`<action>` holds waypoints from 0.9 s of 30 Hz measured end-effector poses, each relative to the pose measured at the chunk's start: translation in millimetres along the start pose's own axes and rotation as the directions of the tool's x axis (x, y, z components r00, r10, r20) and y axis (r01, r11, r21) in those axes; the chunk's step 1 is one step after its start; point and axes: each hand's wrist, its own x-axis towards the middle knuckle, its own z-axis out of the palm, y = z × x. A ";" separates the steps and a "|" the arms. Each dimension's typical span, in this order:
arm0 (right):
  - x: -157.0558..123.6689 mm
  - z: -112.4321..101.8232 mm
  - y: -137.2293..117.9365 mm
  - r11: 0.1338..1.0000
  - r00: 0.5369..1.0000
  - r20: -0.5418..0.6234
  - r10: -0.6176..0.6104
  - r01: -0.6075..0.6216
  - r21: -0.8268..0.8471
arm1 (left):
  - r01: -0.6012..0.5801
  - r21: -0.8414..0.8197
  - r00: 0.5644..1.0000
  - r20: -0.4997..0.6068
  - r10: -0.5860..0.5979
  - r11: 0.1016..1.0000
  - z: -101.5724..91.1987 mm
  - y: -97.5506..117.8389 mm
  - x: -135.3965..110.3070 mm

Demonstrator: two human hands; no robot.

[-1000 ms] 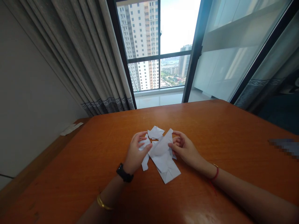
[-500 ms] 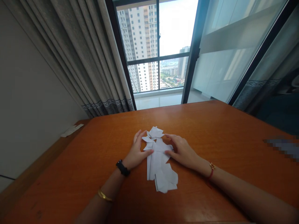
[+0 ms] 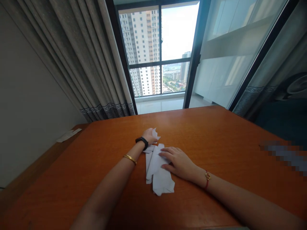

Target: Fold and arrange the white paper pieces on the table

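Cut and folded pieces of white paper (image 3: 154, 163) lie in a loose, overlapping pile on the wooden table (image 3: 211, 143). At the far end of the pile, my left hand (image 3: 149, 136) is closed around some small jagged paper pieces (image 3: 155, 134); its fingertips are mostly hidden. My right hand (image 3: 181, 161) rests on the pile's right side, fingers stretched out and apart, touching the paper without grasping it. Nearest to me, a wider paper piece (image 3: 163, 183) with an uneven edge overlaps the longer strips.
Flat pale strips (image 3: 69, 135) lie on a ledge by the left wall. A blurred-out object (image 3: 285, 153) sits at the table's right side. Beyond the far edge are a grey curtain (image 3: 96, 70) and a glass door frame (image 3: 193, 67).
My left hand has moved forward from the pile's side and closed on the small far pieces. My right hand has shifted slightly towards me, its fingers now laid over the paper.
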 end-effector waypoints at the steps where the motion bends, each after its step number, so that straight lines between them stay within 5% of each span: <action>1: 1.3 0.6 4.0 1.000 1.000 -0.023 0.021 -0.021 -0.003 | -0.016 -0.024 1.000 -0.017 0.015 1.000 -7.8 0.1 -2.6; 6: 7.5 2.7 21.0 0.981 0.988 -0.143 0.063 -0.035 0.189 | -0.087 -0.240 0.987 -0.149 0.052 0.967 -55.9 3.0 -35.6; 9: 10.3 3.9 31.8 0.928 0.960 -0.233 0.153 -0.059 0.367 | -0.063 -0.527 0.996 0.019 0.085 0.848 -61.2 3.8 -64.9; 11: 11.7 4.7 39.1 0.882 0.930 -0.264 0.257 -0.114 0.457 | -0.075 -0.426 0.991 0.071 0.116 0.902 -52.5 0.8 -81.1; 15: 12.7 1.3 42.5 0.811 0.841 -0.345 0.417 -0.172 0.559 | -0.188 0.027 0.982 0.015 0.187 0.982 -30.0 -12.5 -84.5; 17: 11.0 -4.0 33.5 0.863 0.836 -0.422 0.350 -0.113 0.493 | -0.154 0.175 0.988 0.045 0.148 0.973 -23.1 -19.6 -68.9; 19: 6.9 -9.8 18.0 0.935 0.887 -0.423 0.187 -0.030 0.352 | -0.075 0.234 0.997 0.024 0.072 0.969 -19.4 -24.4 -46.2; 22: -1.6 -13.9 -6.3 0.975 0.978 -0.192 -0.083 0.119 0.187 | 0.069 0.240 0.997 -0.041 -0.061 0.968 -18.3 -26.6 -12.0; 25: -7.1 -9.5 -16.8 0.965 0.978 0.028 -0.209 0.201 0.167 | 0.159 0.189 0.987 -0.048 -0.153 0.969 -21.7 -26.5 7.5; 27: -7.2 -4.0 -14.5 0.969 0.981 0.061 -0.184 0.171 0.178 | 0.167 0.118 0.986 -0.025 -0.165 0.979 -26.7 -28.2 9.4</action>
